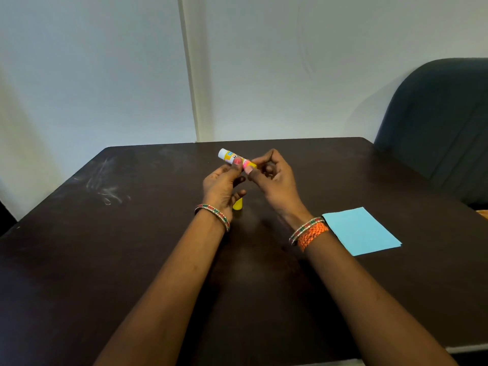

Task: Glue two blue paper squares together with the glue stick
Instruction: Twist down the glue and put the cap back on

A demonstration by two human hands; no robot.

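I hold a white glue stick [229,156] with a yellow base above the middle of the dark table [132,247]. My left hand [223,187] pinches its body between thumb and fingers. My right hand [273,178] grips the yellow base end with its fingertips. The white end points up and to the left. A yellow cap [237,204] stands on the table just under my left hand, partly hidden by it. Blue paper [361,231] lies flat on the table to the right of my right wrist; I cannot tell whether it is one sheet or two stacked.
A dark padded chair [438,122] stands at the table's far right corner. A pale wall runs behind the table's far edge. White scuff marks [108,186] streak the table's left side.
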